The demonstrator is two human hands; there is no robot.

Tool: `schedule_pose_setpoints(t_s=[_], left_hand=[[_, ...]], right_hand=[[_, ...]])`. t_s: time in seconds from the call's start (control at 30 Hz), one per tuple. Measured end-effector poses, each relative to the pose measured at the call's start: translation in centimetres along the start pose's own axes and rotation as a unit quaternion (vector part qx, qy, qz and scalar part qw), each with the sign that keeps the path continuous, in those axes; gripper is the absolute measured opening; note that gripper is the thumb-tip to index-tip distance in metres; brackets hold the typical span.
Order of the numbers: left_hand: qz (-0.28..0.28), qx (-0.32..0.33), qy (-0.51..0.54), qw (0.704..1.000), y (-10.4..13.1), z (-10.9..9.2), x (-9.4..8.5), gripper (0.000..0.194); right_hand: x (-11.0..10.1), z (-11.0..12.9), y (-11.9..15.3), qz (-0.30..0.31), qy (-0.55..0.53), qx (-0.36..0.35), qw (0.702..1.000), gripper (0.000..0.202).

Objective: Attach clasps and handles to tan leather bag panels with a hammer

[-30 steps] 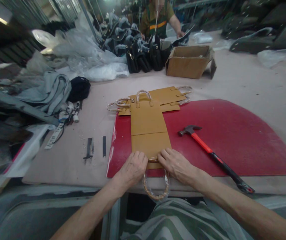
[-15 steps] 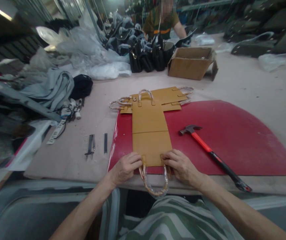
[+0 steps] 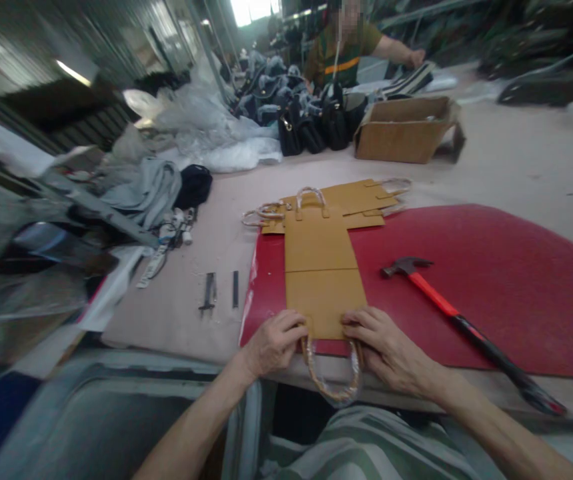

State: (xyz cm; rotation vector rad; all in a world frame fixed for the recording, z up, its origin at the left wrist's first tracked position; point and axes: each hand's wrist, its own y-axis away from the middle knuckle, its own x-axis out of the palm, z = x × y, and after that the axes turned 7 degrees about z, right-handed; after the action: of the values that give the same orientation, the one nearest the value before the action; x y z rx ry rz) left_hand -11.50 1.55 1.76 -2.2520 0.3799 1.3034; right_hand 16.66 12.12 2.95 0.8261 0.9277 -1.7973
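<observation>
A flat mustard-yellow bag panel lies lengthwise before me, creased across its middle. Its near handle, wrapped in clear film, hangs past the table edge; a far handle arches at the other end. My left hand pinches the near left corner at the handle's base. At the opposite corner, my right hand has its fingers closed over the other handle base. More yellow panels with wrapped handles lie crosswise beneath the far end. A claw hammer with a red and black handle rests right of my right hand.
A red mat covers the near table. Left of it lie a pronged metal tool and a dark strip. Farther back stand black bags, a cardboard box and plastic wrap. A co-worker is across the table.
The view has swung left, so the table things appear farther right. Both my hands stay at the panel's near corners. The co-worker's arm now reaches out over a striped item.
</observation>
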Motion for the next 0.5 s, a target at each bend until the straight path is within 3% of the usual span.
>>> schedule_pose_setpoints(t_s=[0.07, 0.13, 0.27, 0.37, 0.43, 0.5], left_hand=[[0.008, 0.000, -0.006, 1.000, -0.3, -0.3, -0.1, 0.026], [0.005, -0.009, -0.016, 1.000, -0.9, -0.4, 0.1, 0.023], [-0.014, -0.046, -0.031, 0.998, -2.1, -0.7, 1.1, 0.022], [-0.071, -0.060, 0.012, 0.996, -2.3, -0.9, 1.3, 0.026], [-0.136, -0.122, 0.032, 0.983, -1.9, -0.4, 0.4, 0.023], [-0.176, -0.264, -0.004, 0.948, -1.1, 0.9, -1.3, 0.018]], right_hand=[[0.0, -0.1, 0.9, 0.022, 0.061, -0.014, 0.998, 0.049], [0.7, -1.0, 1.4, 0.006, 0.121, -0.030, 0.992, 0.060], [2.4, -3.2, 1.4, -0.069, 0.180, -0.028, 0.981, 0.054], [2.7, -3.6, 1.1, -0.065, 0.198, -0.030, 0.978, 0.058], [2.7, -3.5, 1.1, -0.062, 0.210, -0.034, 0.975, 0.060], [2.7, -3.4, 1.1, -0.061, 0.214, -0.031, 0.974, 0.062]])
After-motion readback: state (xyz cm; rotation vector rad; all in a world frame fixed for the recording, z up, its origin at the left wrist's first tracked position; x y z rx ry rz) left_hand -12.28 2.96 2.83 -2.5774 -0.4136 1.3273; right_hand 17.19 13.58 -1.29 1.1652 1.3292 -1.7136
